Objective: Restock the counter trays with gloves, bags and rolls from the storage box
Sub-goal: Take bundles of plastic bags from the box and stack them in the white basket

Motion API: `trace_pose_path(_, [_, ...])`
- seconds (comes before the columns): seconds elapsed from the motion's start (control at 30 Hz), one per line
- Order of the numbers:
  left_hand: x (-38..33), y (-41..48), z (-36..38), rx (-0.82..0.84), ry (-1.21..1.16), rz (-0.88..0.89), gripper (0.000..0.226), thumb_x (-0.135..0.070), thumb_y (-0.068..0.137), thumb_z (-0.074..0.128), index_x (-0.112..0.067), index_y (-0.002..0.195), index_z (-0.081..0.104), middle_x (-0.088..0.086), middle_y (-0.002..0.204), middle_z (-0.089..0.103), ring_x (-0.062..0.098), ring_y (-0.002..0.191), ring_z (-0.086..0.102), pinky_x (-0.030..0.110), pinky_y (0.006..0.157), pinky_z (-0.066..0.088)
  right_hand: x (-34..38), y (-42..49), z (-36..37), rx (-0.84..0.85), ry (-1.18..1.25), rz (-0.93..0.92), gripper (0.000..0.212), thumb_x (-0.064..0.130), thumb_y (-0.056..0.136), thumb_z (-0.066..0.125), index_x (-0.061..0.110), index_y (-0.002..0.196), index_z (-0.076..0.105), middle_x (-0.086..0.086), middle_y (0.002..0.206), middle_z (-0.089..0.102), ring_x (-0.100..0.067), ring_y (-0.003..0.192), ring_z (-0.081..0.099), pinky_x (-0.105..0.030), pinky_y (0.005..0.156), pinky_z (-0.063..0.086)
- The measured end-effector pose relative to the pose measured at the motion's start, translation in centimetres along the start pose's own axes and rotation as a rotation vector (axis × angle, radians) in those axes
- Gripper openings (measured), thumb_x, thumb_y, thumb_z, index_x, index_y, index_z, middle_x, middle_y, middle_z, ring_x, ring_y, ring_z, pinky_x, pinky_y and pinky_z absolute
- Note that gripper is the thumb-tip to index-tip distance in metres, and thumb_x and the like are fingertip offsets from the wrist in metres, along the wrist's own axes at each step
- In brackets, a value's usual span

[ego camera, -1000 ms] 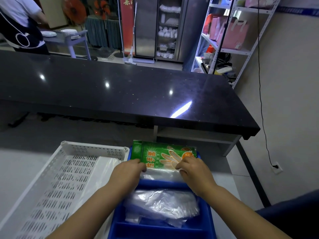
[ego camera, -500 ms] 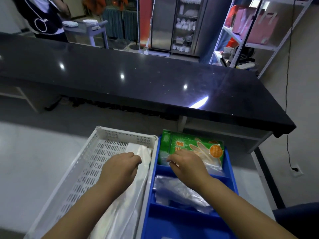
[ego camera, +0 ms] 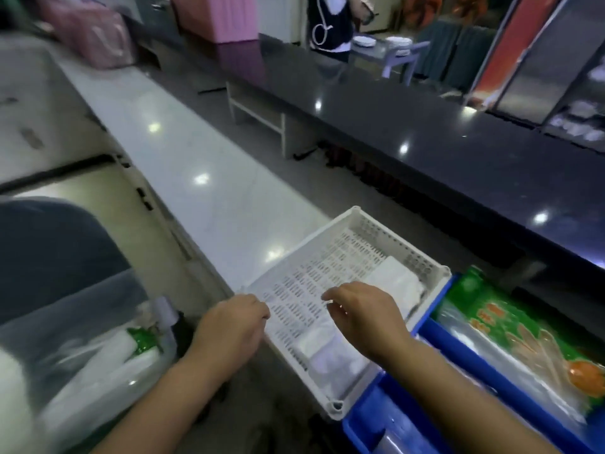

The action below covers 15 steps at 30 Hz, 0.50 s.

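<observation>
A white perforated tray (ego camera: 330, 237) sits on the white counter, with white folded bags (ego camera: 389, 283) lying along its right side. To its right stands a blue tray (ego camera: 366, 417) holding a green glove pack (ego camera: 510, 319) and clear plastic bags (ego camera: 510, 362). My right hand (ego camera: 363, 312) hovers over the white tray with fingers loosely spread, holding nothing. At the tray's near left corner my left hand (ego camera: 232, 326) is curled; whether it grips the rim is unclear. A clear storage bag (ego camera: 98, 362) with white rolls and a green label lies at the lower left.
The white counter (ego camera: 196, 165) runs away to the upper left. A black countertop (ego camera: 442, 142) rises behind the trays. Pink bags (ego camera: 91, 37) stand at the far end. A person (ego camera: 330, 24) stands beyond the black counter beside a table with plates.
My view has swung left. My right hand left the green glove pack and moved over the white tray. My left hand shifted to the tray's near left corner.
</observation>
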State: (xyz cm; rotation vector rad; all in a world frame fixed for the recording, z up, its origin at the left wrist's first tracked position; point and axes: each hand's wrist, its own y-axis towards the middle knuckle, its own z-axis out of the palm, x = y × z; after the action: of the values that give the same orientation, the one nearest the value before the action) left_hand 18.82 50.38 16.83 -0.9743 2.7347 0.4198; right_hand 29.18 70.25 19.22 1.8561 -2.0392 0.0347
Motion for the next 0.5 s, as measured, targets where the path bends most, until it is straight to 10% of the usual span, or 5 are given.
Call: trace_pose_path(0.5, [22.4, -19.3, -8.7, -0.125, 0.108, -0.74, 0.018, -0.024, 0.089, 0.051, -0.026, 0.092, 0.068, -0.004, 0.093, 0.07, 0.021, 0.08, 0.061, 0.03, 0.057, 0.044, 22.0, 13.8, 12.5, 0.289, -0.108, -0.526, 0.024, 0.03, 0.093, 0.043, 0.019, 0.09, 0.064, -0.002, 0.084, 0.067, -0.025, 0.076, 0.061, -0.037, 0.063, 0.051])
